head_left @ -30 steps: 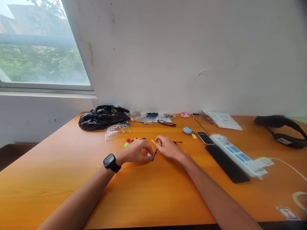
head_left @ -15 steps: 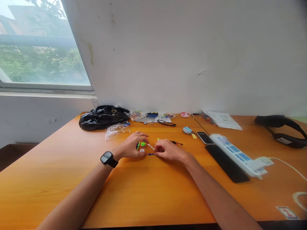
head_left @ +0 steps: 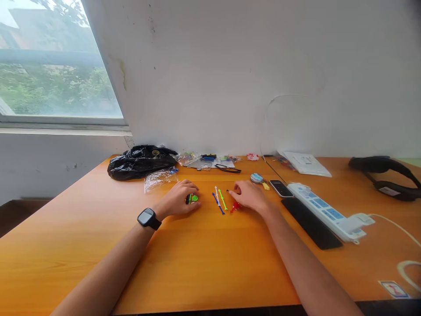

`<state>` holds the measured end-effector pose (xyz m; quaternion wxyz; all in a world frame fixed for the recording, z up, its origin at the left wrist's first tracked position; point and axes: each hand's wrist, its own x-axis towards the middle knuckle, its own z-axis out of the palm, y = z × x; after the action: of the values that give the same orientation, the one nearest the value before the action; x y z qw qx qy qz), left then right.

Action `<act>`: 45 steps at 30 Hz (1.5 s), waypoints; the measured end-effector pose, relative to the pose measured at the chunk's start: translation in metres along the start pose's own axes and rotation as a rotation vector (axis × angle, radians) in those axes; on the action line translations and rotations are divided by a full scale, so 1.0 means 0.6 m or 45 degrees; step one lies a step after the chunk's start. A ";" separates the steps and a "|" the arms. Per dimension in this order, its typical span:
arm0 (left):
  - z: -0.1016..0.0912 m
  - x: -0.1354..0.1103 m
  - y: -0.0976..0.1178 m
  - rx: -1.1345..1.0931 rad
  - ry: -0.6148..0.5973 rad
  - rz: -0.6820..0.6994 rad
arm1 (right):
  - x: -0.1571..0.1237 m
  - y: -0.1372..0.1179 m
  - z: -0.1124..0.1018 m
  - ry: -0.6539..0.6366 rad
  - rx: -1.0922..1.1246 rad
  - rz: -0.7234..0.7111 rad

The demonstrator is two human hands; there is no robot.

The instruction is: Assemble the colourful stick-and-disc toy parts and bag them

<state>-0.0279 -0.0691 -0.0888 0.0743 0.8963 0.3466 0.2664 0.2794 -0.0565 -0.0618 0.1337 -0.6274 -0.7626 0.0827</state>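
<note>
My left hand (head_left: 179,197) rests on the table with its fingers curved and apart. Beside its thumb and fingertips lie a round green piece (head_left: 194,198) and dark pieces partly hidden by the hand. My right hand (head_left: 249,195) is closed, fingers pressed down near a black stick whose tip (head_left: 228,190) pokes out to the left. Under the thumb side of that hand lies a red piece (head_left: 235,206), partly covered. Between the hands, side by side at a slant, are thin plastic sticks with arrow-like ends: blue (head_left: 218,204), white (head_left: 217,196) and green (head_left: 222,199).
A black plastic bag (head_left: 141,162) and clear wrapper (head_left: 159,179) lie at the back left. Small packets, a black cord loop (head_left: 227,168) and a tape measure-like disc (head_left: 256,178) stand behind. To the right are a phone (head_left: 281,189), power strip (head_left: 325,212) and black headset (head_left: 388,180).
My right hand has moved right, away from the blue and white sticks, which now lie slanted alongside the green one. The white round piece by my left hand no longer shows.
</note>
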 end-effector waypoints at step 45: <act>0.058 0.013 0.024 0.066 0.307 -0.234 | -0.015 -0.049 0.066 -0.010 0.169 -0.615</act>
<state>0.0034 -0.0729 -0.1104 0.0330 0.8240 0.4404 0.3550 0.2410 -0.0693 -0.0917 0.1876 -0.4165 -0.8838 0.1006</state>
